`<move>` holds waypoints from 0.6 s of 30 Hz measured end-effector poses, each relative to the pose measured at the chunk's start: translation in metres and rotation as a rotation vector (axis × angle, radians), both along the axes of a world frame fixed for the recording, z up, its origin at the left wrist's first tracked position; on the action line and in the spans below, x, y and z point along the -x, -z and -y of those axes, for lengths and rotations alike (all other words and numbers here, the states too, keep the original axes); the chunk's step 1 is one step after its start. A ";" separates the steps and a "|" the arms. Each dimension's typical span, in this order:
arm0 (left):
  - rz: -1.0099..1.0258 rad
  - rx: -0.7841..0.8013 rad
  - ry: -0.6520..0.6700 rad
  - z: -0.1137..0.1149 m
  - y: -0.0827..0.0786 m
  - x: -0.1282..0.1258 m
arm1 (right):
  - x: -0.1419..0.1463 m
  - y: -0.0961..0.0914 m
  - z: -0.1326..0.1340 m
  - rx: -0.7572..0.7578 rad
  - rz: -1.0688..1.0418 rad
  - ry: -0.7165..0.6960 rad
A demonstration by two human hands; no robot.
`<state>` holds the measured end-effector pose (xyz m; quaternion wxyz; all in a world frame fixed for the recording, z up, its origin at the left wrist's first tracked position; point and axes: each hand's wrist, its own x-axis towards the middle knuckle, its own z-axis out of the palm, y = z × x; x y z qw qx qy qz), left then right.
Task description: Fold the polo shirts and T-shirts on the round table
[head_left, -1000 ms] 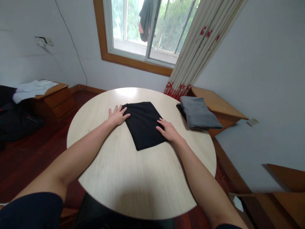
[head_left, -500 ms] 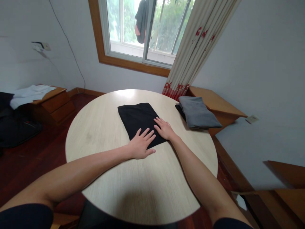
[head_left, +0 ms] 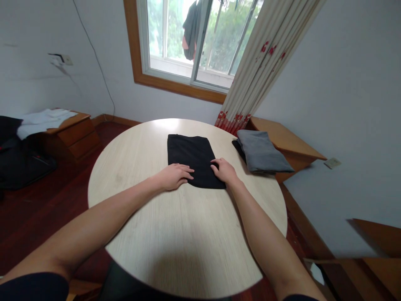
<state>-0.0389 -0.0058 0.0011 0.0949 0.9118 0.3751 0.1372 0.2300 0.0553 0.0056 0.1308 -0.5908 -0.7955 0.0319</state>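
Note:
A folded black garment lies flat on the round table; its exact kind cannot be made out. Over its near left corner rests my left hand, fingers stretched across the fabric and holding nothing. My right hand touches the garment's right edge, with fingers slightly bent, thumb apart and nothing gripped. Both forearms reach in from the near side of the table.
The pale round tabletop has a straight near edge. At its right side lies a folded grey garment on a black one. A wooden cabinet stands behind them, beside a curtain.
The black garment has turned and shifted right, its near edge now squarer to me. My left hand has moved left and back to its corner; the right hand's fingers have bent more.

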 end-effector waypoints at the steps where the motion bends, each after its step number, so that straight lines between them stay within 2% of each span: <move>1: 0.018 -0.012 -0.022 -0.005 -0.001 0.008 | 0.003 -0.005 0.004 0.017 0.026 0.028; 3: 0.041 -0.027 -0.096 -0.018 -0.001 0.030 | 0.011 -0.015 0.017 0.051 0.085 0.049; 5: 0.046 -0.038 -0.225 -0.031 -0.002 0.055 | 0.024 -0.023 0.036 0.078 0.143 -0.013; 7: 0.037 -0.070 -0.385 -0.041 -0.003 0.077 | 0.042 -0.030 0.060 0.098 0.177 -0.155; 9: 0.037 -0.120 -0.499 -0.044 -0.006 0.086 | 0.062 -0.034 0.083 0.133 0.160 -0.335; 11: 0.072 -0.163 -0.522 -0.039 -0.008 0.079 | 0.077 -0.034 0.098 0.129 0.083 -0.487; 13: 0.124 -0.173 -0.485 -0.029 -0.008 0.058 | 0.084 -0.030 0.099 0.043 -0.025 -0.549; 16: 0.097 -0.105 -0.442 -0.016 0.000 0.023 | 0.078 -0.018 0.080 -0.090 -0.117 -0.497; 18: 0.019 -0.046 -0.452 -0.015 0.008 0.011 | 0.067 -0.007 0.061 -0.068 -0.082 -0.412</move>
